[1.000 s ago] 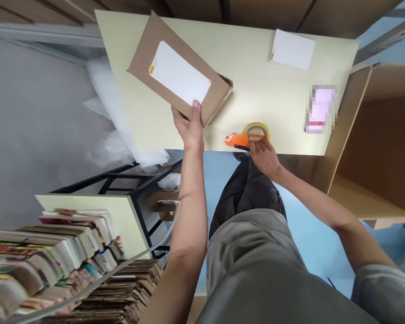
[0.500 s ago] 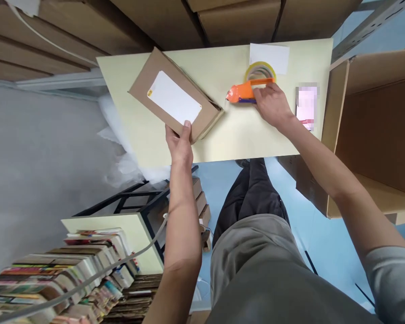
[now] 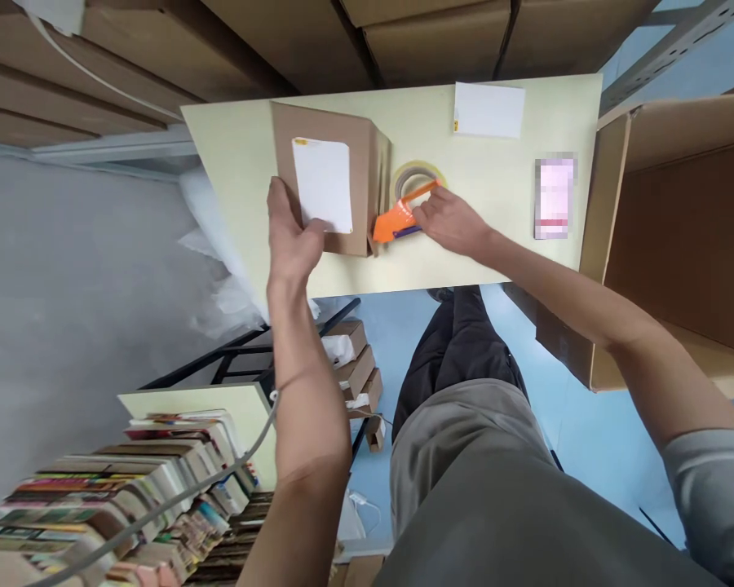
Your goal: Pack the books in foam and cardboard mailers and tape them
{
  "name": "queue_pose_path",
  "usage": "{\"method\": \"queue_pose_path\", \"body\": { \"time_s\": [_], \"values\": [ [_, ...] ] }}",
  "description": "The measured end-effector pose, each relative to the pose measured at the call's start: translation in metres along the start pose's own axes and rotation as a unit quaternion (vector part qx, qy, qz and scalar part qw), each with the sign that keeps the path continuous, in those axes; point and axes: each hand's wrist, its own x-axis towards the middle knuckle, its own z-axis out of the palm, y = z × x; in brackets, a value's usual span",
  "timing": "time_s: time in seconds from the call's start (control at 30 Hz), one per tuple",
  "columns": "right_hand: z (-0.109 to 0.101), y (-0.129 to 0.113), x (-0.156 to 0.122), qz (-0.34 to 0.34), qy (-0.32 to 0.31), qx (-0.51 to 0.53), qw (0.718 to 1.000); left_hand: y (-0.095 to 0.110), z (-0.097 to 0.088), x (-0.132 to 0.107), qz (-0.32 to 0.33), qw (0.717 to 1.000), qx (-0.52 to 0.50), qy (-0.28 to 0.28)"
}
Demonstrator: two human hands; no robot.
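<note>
A flat brown cardboard box (image 3: pixel 358 167) with a white label (image 3: pixel 322 184) lies on the pale yellow table (image 3: pixel 514 253). My left hand (image 3: pixel 290 236) grips the box's near left corner, thumb on the label's edge. My right hand (image 3: pixel 449 222) is closed on an orange tape dispenser (image 3: pixel 397 218) that carries a roll of clear tape (image 3: pixel 417 178). The dispenser's nose touches the box's right side, near its front corner.
A white card (image 3: pixel 488 109) and a pink phone-like item (image 3: pixel 552 198) lie on the table's right part. A large open cardboard box (image 3: pixel 678 220) stands at the right. Brown cartons (image 3: pixel 404 33) line the back. White plastic wrap (image 3: pixel 220 269) hangs at the left; stacked books (image 3: pixel 122 489) sit lower left.
My left hand turned the box square to me and shifted it right. My right hand brought the tape dispenser from the table's far right down to the box's right side.
</note>
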Motion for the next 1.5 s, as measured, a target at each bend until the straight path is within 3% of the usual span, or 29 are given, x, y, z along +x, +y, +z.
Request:
{"method": "queue_pose_path", "body": {
  "time_s": [0.13,0.23,0.33,0.43,0.5,0.67,0.8,0.9,1.0,1.1,1.27,1.4,1.5],
  "values": [
    [0.01,-0.059,0.007,-0.006,-0.05,0.012,0.999,0.014,0.034,0.015,-0.002,0.997,0.06,0.049],
    [0.015,-0.097,0.011,-0.01,-0.075,0.017,0.997,0.031,0.064,0.014,0.013,0.991,0.074,0.113],
    [0.017,-0.115,0.005,0.016,-0.097,0.027,0.995,0.046,0.08,0.004,0.023,0.995,0.053,0.085],
    [0.02,-0.11,-0.019,0.033,-0.097,0.035,0.994,0.051,0.081,-0.003,0.027,0.999,0.019,0.042],
    [0.021,-0.094,-0.045,0.041,-0.092,0.053,0.993,0.048,0.079,-0.005,0.033,0.997,0.037,0.064],
    [0.015,-0.013,-0.098,0.137,-0.028,0.135,0.981,0.042,0.08,-0.003,0.053,0.989,0.094,0.099],
    [0.005,0.045,-0.077,0.176,0.022,0.111,0.978,0.047,0.08,-0.003,0.071,0.99,0.078,0.089],
    [0.0,0.059,-0.043,0.148,0.043,0.069,0.986,0.048,0.073,-0.003,0.08,0.991,0.082,0.07],
    [-0.005,0.058,-0.026,0.115,0.044,0.044,0.991,0.046,0.062,0.003,0.073,0.994,0.074,0.041],
    [-0.011,0.043,-0.026,0.107,0.027,0.019,0.994,0.046,0.057,0.011,0.068,0.994,0.081,0.028],
    [-0.012,-0.014,-0.014,0.021,-0.079,-0.082,0.993,0.055,0.075,0.009,0.094,0.994,0.052,0.012],
    [0.002,-0.059,0.003,0.031,-0.09,-0.025,0.995,0.054,0.082,-0.006,0.125,0.988,0.089,-0.031],
    [0.014,-0.06,-0.012,0.045,-0.07,0.03,0.996,0.046,0.075,-0.011,0.132,0.985,0.102,-0.051]
  ]
}}
